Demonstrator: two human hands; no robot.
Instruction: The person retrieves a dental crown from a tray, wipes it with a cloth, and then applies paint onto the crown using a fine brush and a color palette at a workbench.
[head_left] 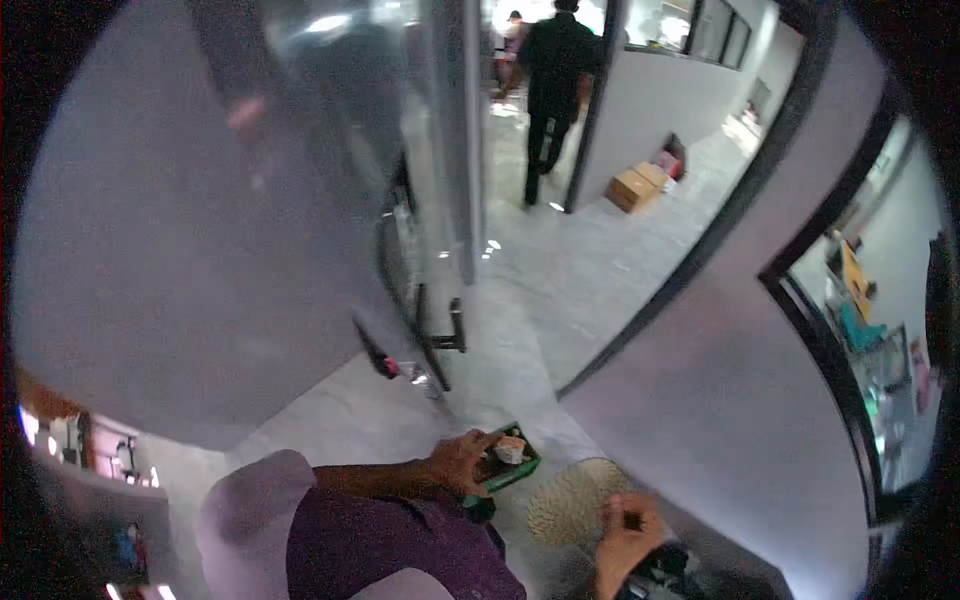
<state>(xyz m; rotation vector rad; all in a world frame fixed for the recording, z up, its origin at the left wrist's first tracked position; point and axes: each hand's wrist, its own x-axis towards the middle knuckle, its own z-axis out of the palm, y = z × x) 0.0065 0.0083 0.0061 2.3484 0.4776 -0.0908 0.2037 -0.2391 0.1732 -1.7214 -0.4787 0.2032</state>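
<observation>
My left hand (462, 462) reaches in from the left and grips the near left side of a shallow green tray (520, 474), its fingers over the rim. Inside the tray lies a whitish, orange-tinged lump (511, 449) among small dark things too blurred to name. To the right, my right hand (628, 530) is closed, thumb and fingers curled together. It overlaps the right edge of a pale cream oval thing (572, 503) with a bumpy texture. What the curled fingers hold is hidden, and I cannot tell whether they grip the oval.
A glass door with a black handle (456, 326) stands ahead. Beyond it a person in dark clothes (557, 80) walks in the passage. Cardboard boxes (636, 187) sit by the far wall. A pale wall (720, 390) with a dark-framed window rises at the right.
</observation>
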